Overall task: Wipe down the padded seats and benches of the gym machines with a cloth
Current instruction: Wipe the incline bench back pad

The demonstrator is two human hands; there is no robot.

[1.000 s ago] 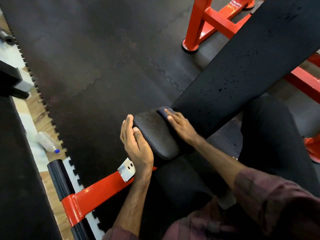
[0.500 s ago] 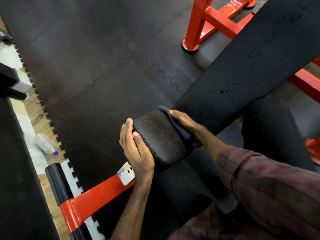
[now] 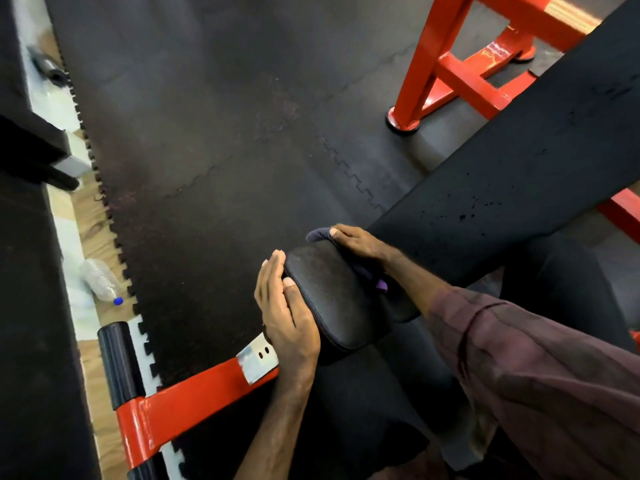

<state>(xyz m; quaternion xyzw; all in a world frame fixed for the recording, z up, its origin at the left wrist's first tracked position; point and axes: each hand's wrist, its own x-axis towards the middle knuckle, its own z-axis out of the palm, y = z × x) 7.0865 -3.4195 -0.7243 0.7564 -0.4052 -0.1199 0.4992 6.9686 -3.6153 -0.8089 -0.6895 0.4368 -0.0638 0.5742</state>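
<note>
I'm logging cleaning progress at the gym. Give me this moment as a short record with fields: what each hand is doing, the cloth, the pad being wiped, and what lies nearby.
left hand: fingers straight, rests flat against the seat pad's left edge
right hand: presses the cloth on the pad's far right edge
cloth: dark, bunched under the fingers, a purple bit showing near the wrist
seat pad: small, black, on a red frame
long bench pad: black, speckled, right of the seat pad
floor: plastic bottle with a blue cap lying beside the rubber mat
</note>
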